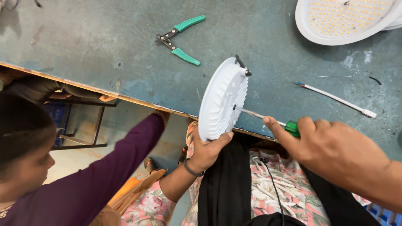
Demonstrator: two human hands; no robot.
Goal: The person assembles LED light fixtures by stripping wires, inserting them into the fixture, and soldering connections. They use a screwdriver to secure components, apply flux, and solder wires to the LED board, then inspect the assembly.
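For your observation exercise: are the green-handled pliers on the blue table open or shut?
Open: the green-handled pliers lie with handles spread wide apart on the blue table.

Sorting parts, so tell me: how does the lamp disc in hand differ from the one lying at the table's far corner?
The held disc stands on edge, ribbed back showing, a screwdriver against it. The corner disc lies flat, rows of small yellow dots facing up, untouched. Both are round and white.

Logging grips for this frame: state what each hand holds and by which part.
Left hand holds the white round lamp housing on edge, by its lower rim. Right hand holds a screwdriver by its green handle, tip against the housing.
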